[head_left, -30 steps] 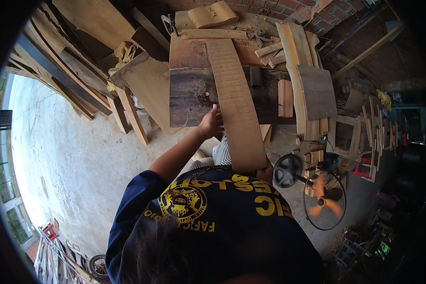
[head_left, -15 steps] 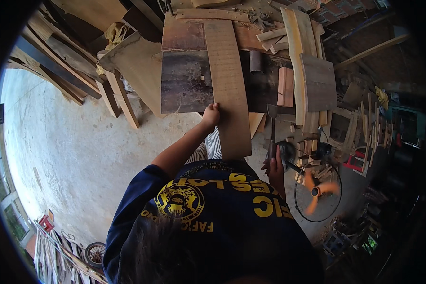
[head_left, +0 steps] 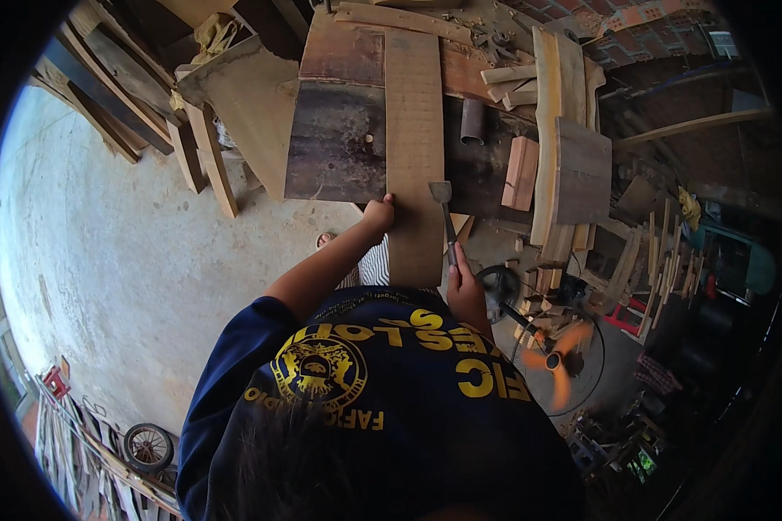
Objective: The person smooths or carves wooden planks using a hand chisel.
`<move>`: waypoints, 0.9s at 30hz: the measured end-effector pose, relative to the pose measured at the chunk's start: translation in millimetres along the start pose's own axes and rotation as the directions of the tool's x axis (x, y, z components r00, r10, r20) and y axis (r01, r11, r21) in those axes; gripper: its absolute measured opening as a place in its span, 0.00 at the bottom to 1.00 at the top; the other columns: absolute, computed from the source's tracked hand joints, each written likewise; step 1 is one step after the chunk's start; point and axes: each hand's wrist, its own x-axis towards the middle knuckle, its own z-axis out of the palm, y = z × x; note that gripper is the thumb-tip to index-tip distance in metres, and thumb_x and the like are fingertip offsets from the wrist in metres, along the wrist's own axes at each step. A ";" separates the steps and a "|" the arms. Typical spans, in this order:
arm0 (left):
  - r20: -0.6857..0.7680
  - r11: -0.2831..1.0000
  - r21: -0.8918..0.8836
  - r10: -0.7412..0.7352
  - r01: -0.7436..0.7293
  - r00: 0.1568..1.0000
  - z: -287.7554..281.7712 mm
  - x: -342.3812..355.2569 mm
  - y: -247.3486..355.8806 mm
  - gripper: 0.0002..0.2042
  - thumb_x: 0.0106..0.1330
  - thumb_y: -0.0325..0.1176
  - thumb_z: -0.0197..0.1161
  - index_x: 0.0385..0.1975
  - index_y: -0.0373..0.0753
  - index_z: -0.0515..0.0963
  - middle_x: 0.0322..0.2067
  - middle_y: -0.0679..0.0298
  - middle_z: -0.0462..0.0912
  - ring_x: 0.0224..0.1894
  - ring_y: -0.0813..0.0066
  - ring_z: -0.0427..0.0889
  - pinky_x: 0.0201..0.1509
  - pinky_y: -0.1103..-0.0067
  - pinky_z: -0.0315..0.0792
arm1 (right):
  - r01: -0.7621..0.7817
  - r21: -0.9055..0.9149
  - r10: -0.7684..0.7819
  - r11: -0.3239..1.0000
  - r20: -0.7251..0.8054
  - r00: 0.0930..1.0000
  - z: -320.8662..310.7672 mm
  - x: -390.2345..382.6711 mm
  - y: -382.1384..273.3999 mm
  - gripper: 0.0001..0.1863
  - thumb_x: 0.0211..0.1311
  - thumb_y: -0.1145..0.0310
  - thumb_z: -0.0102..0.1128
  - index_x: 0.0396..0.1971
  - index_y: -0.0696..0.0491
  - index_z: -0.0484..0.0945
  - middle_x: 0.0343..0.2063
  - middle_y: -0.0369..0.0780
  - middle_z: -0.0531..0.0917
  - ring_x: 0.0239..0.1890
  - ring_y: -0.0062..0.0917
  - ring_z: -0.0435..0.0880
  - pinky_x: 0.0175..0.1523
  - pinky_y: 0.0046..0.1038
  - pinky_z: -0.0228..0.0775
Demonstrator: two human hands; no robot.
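A long pale board lies lengthwise over the dark-topped workbench, its near end reaching my body. My left hand is closed on the board's left edge, just at the bench's front. In my right hand is a flat-bladed scraper with a long handle, its blade at the board's right edge; whether it touches cannot be told. Right of the board are a short dark tube and a reddish wood block.
Stacked boards and small offcuts lie on the bench's right side. Planks lean at the left. A fan runs low at the right beside wood pieces. A spoked wheel and long strips lie at lower left.
My right hand has come out from under the board's end with the scraper and moved left, bringing the blade to the board's edge. My left hand now grips the board's edge.
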 end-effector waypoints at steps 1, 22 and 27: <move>0.002 1.000 -0.008 -0.008 0.008 1.000 6.3 11.9 -13.2 0.26 0.69 0.51 0.45 0.45 0.29 0.74 0.40 0.45 0.79 0.45 0.50 0.79 0.44 0.68 0.72 | 0.077 -0.012 -0.078 0.997 -0.070 0.995 3.8 6.3 -5.1 0.26 0.67 0.64 0.42 0.65 0.38 0.57 0.29 0.53 0.80 0.34 0.44 0.82 0.37 0.36 0.72; 0.211 0.995 -0.023 0.101 -0.099 0.972 4.3 23.7 -32.3 0.22 0.71 0.46 0.44 0.37 0.29 0.75 0.26 0.48 0.80 0.27 0.54 0.81 0.28 0.67 0.72 | -0.005 -0.200 -0.008 0.980 -0.061 0.998 -26.0 97.4 -81.4 0.25 0.64 0.59 0.47 0.62 0.35 0.61 0.30 0.55 0.80 0.34 0.50 0.80 0.37 0.43 0.72; 0.176 0.969 0.058 0.225 -0.238 0.958 4.5 23.6 -33.9 0.21 0.71 0.44 0.44 0.35 0.29 0.75 0.23 0.48 0.79 0.26 0.54 0.81 0.29 0.67 0.72 | 0.016 -0.226 -0.032 0.974 -0.064 0.997 -35.4 101.6 -90.3 0.25 0.64 0.59 0.46 0.62 0.35 0.61 0.33 0.54 0.80 0.37 0.50 0.79 0.41 0.43 0.72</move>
